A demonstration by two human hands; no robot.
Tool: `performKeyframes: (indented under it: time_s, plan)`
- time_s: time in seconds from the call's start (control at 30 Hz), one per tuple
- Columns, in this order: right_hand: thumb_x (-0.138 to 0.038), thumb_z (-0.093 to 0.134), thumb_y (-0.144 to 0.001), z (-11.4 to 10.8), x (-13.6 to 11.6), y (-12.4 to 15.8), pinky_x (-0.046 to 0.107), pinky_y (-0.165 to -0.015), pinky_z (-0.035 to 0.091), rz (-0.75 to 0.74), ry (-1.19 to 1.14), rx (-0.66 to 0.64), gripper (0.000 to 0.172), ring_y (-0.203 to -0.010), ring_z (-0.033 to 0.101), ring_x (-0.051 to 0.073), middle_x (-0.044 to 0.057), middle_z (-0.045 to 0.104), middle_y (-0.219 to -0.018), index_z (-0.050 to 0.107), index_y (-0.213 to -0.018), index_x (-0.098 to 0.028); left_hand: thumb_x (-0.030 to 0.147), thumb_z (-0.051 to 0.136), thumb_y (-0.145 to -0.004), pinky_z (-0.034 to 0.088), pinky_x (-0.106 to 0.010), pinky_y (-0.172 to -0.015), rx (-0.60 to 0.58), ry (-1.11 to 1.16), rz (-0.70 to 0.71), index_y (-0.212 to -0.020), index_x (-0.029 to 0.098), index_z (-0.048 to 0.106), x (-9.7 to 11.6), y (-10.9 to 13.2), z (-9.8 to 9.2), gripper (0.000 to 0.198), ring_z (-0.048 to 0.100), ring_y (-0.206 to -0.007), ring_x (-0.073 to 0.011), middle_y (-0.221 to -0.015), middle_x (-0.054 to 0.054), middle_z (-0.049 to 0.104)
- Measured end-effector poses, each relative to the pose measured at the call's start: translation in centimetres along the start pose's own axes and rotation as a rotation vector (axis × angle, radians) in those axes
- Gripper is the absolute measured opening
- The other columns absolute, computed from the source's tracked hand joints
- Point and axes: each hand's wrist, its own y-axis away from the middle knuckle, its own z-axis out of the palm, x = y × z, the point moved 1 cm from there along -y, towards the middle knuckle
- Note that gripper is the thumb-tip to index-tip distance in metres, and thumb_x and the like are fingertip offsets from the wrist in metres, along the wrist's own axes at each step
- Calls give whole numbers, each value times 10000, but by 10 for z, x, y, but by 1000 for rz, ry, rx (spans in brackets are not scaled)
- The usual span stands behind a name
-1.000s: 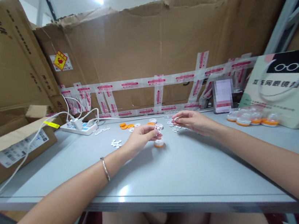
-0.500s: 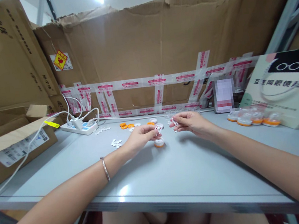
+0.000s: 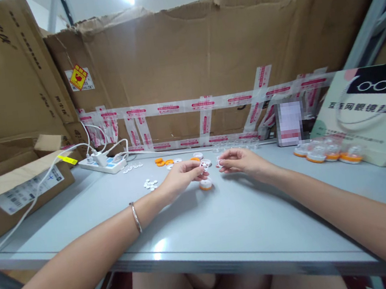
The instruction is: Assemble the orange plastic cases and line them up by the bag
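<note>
My left hand [image 3: 186, 172] pinches a small white part with red spots [image 3: 204, 165] between thumb and fingers. Just below those fingers a white and orange round piece [image 3: 206, 184] stands on the table. A short gap to the right, my right hand [image 3: 236, 161] is closed on another small white part [image 3: 218, 162], mostly covered by the fingertips. Behind the left hand lie orange rings [image 3: 160, 162] and white rings [image 3: 197, 155]. Several small white discs [image 3: 150, 184] form a loose group to the left.
Clear round covers [image 3: 220, 147] line the back of the table [image 3: 260, 221]. Round pieces with orange bases [image 3: 332, 151] sit right, by a paper bag [image 3: 363, 112] and a phone [image 3: 289, 122]. A power strip [image 3: 105, 164] and an open carton [image 3: 20, 186] stand left.
My right hand has moved slightly left and down, bringing its white part closer to the left hand. The left hand stays almost in place.
</note>
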Motion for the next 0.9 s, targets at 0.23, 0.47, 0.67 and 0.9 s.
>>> performKeyframes:
  time_s: [0.23, 0.47, 0.67, 0.9]
  plan:
    - [-240, 730, -572, -2, 5, -4, 240, -626, 490, -84, 12, -62, 201, -586, 600, 92, -8, 645, -642, 636, -732, -162, 172, 554, -752, 413, -233, -685, 58, -37, -3, -792, 111, 647, -1, -2, -1, 118, 532, -622, -73, -708, -21, 617]
    - [-290, 729, -570, 0, 6, -1, 265, -680, 461, -50, 161, -64, 260, -682, 608, 126, 30, 681, -749, 674, -790, -163, 150, 582, -717, 417, -260, -759, 95, 8, -17, -745, 114, 644, -5, -4, -3, 77, 553, -688, -94, -716, -23, 615]
    - [-356, 721, -571, 0, 6, 0, 297, -702, 448, -84, 152, -64, 301, -725, 610, 156, 37, 689, -791, 682, -808, -176, 150, 602, -720, 444, -250, -733, 75, 34, 0, -821, 107, 632, -3, -2, -2, 114, 567, -705, -95, -728, -29, 623]
    - [-299, 725, -595, 15, -5, 9, 323, -799, 439, -363, -48, -102, 263, -842, 602, 155, 21, 677, -918, 658, -836, -216, 121, 569, -751, 464, -238, -685, 17, 24, 47, -982, 85, 556, 5, 1, 3, 234, 585, -659, -85, -687, -26, 619]
